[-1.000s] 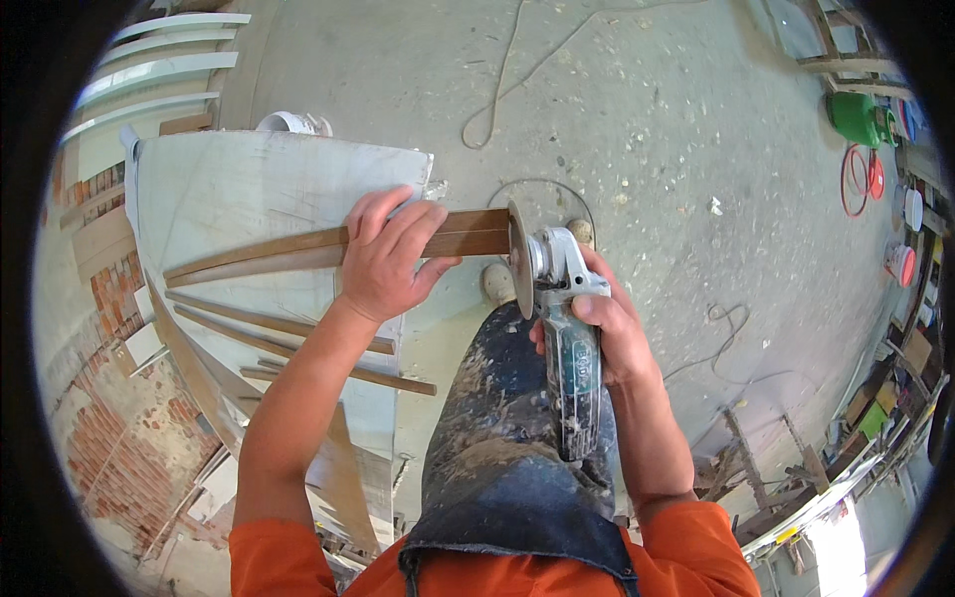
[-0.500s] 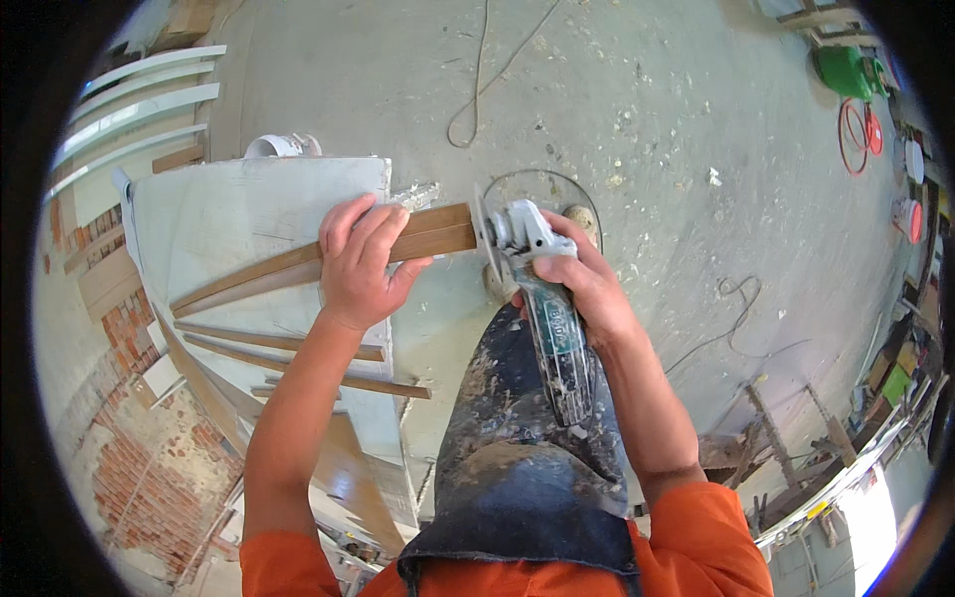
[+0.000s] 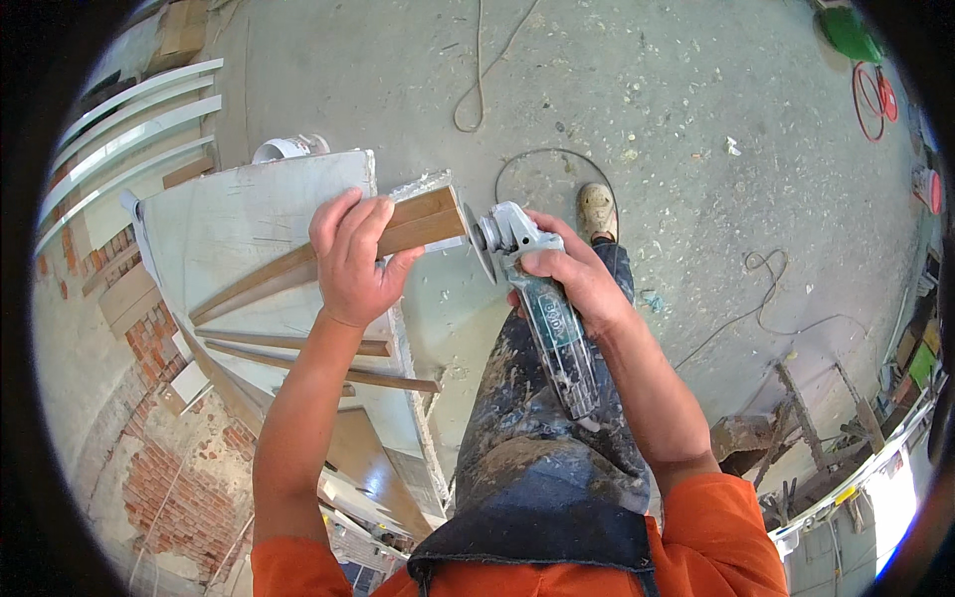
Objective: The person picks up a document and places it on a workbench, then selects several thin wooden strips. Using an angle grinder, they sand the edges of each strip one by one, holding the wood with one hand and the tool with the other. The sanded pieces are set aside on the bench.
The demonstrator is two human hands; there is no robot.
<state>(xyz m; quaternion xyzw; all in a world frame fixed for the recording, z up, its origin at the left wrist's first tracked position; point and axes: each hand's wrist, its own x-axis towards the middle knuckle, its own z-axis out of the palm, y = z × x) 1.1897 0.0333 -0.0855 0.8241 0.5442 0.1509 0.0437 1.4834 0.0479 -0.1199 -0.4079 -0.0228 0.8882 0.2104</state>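
Observation:
My left hand [image 3: 356, 261] grips two brown wooden strips [image 3: 426, 221] laid side by side, fingers over the top and thumb at the near edge. Their ends stick out past the right edge of a pale sheet worktop [image 3: 239, 204]. In my right hand [image 3: 582, 279] is an angle grinder [image 3: 553, 328] with a dark green body and grey head, held upright with its tail toward me. Its thin disc [image 3: 478, 244] stands right at the strips' cut ends; whether it touches them I cannot tell.
More narrow wooden strips [image 3: 298, 341] lie on the worktop nearer me. A white bucket [image 3: 284, 148] is behind it, with white rails [image 3: 139, 124] at the left. Cords [image 3: 481, 90] trail over the floor. My shoe [image 3: 597, 209] stands beyond the grinder. Scrap timber [image 3: 801, 418] lies at right.
My legs have shifted, and one shoe now shows plainly ahead on the right. The grinder's disc has come closer to the strip ends. Both hands keep their grips.

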